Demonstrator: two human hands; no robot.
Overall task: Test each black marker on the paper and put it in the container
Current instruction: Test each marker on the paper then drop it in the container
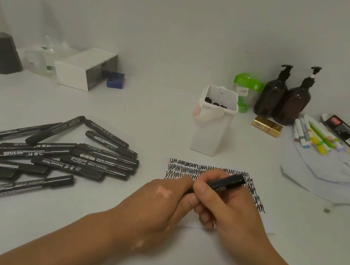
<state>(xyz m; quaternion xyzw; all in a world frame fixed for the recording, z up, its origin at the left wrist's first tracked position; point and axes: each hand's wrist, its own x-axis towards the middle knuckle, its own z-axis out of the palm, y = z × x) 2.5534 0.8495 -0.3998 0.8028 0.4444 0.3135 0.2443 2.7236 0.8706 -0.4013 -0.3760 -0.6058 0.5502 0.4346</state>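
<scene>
Both hands meet over the scribbled paper [187, 169]: the right hand [228, 213] curls its fingers round a black marker [229, 181], the left hand [158, 201] pinches its near end; the white container [209, 133] stands just beyond, the marker pile [61, 157] left

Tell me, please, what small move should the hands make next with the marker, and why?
Probably the left hand should uncap the marker so the right hand can scribble: both grip it over the paper, its near end hidden in the left fingers. If it is already tested, recap it instead.
</scene>
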